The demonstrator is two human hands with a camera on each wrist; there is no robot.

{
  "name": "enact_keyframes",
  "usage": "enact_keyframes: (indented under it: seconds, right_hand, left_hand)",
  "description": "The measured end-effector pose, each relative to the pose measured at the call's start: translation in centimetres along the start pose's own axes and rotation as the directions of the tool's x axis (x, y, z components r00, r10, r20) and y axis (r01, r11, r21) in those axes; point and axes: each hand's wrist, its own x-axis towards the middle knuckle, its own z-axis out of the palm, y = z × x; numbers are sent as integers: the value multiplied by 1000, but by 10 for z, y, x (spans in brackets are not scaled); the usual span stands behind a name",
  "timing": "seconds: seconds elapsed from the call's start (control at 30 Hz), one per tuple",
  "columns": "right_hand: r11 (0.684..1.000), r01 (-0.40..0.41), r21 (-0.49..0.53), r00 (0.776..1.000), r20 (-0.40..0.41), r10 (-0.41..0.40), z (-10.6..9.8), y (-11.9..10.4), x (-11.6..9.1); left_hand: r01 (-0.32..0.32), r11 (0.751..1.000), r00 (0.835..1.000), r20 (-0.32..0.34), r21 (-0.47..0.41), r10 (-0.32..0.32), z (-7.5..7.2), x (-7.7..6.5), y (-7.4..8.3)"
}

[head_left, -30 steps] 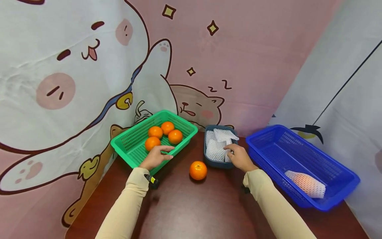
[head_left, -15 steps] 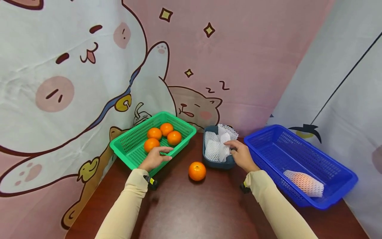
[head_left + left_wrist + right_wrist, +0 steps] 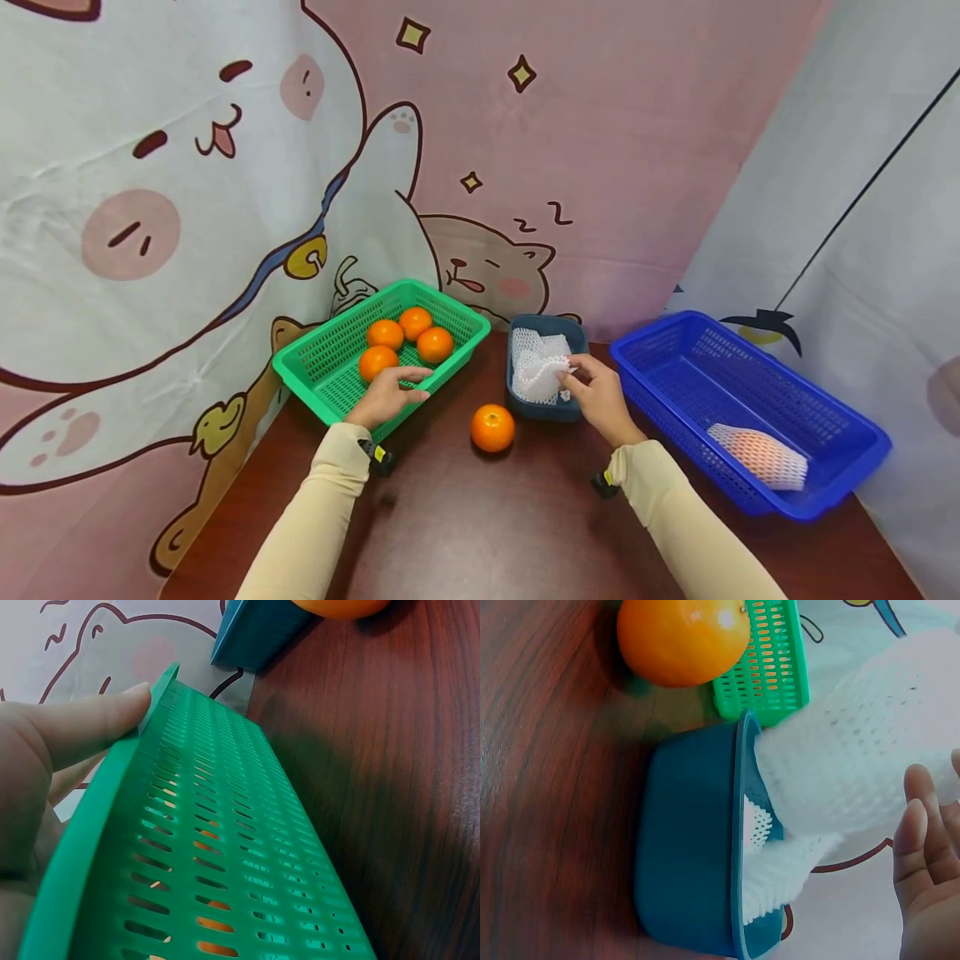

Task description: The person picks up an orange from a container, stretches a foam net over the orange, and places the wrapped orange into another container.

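My right hand (image 3: pixel 602 398) pinches a white foam fruit net (image 3: pixel 862 742) between thumb and fingers, raised over the dark blue-grey bin (image 3: pixel 547 411). More foam nets (image 3: pixel 780 874) lie inside that bin. My left hand (image 3: pixel 386 398) hovers at the near side of the green basket (image 3: pixel 315 400), thumb and fingers apart. In the left wrist view its thumb (image 3: pixel 112 716) overlaps the basket's rim, while its other fingers are mostly hidden behind. Between the hands, a single orange (image 3: pixel 492 428) sits on the table.
Several oranges (image 3: pixel 385 335) lie in the green basket. At the right stands a blue basket (image 3: pixel 675 408) holding one fruit in a foam net (image 3: pixel 761 457). A cartoon-printed cloth (image 3: pixel 615 167) hangs behind the brown table (image 3: pixel 487 533).
My right hand has lifted a foam net from the pile in the bin and drawn it toward the near side. The left hand has stayed by the green basket.
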Motion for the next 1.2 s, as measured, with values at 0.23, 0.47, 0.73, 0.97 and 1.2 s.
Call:
enact_keyframes:
  seconds: [0.23,0.47,0.73,0.97,1.2]
  right_hand:
    - [997,-60,48,993,-100,65,-5,-8,-5]
    - [997,-56,47,991,-121,61,-6,-7,-12]
    - [999,-49,24,998,-39,50,8,4,-27]
    - [998,53,-24,998,40,-52,18,-3,-37]
    - [990,114,-87,991,80,-107,20,-5,-41]
  left_hand:
    - [-1,1000,1000,-10,14,1,1,-2,3]
    - [-102,989,987,-113,108,114,8,-2,13]
    - [-370,926,897,-230,79,378,40,0,56]
    - [-442,896,892,-120,-44,435,78,5,81]
    - [-458,888,889,-51,-45,456,100,6,81]
